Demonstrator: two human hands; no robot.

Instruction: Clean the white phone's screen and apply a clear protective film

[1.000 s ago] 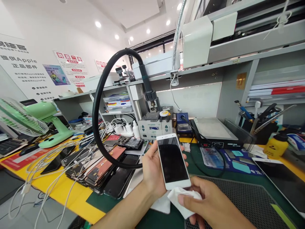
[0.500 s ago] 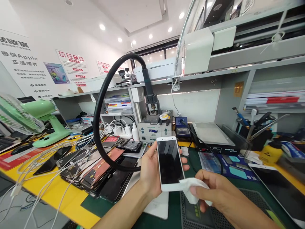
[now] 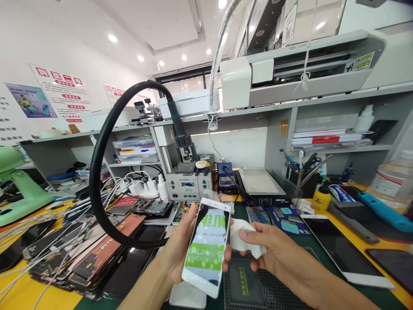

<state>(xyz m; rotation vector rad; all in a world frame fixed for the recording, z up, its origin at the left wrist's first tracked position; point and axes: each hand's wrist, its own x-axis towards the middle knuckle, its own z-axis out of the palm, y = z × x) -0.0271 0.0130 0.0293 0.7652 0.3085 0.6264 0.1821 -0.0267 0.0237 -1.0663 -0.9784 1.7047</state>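
Observation:
In my left hand (image 3: 180, 245) lies a white smartphone (image 3: 208, 249), tilted, its glossy screen facing up and mirroring green and white signs. The fingers wrap behind it and show at its right edge. My right hand (image 3: 267, 245) pinches a folded white wipe (image 3: 243, 234) between thumb and fingers, just right of the phone; the wipe looks close to the phone's edge, and I cannot tell whether they touch. Below the phone, a second white device (image 3: 187, 296) lies on the bench, partly hidden. Under my right hand is a black perforated mat (image 3: 245, 284).
Stacked phone parts (image 3: 106, 249) and tangled white cables lie at the left. A thick black hose (image 3: 97, 172) arches from the grey soldering station (image 3: 189, 186). Toward the right are a flat heating plate (image 3: 263, 183), a yellow bottle (image 3: 321, 199) and a white-framed tablet (image 3: 345, 249).
The view has swung right. The wipe has come off the phone's lower right corner to its right side. The phone has tilted, and its screen now mirrors bright signs.

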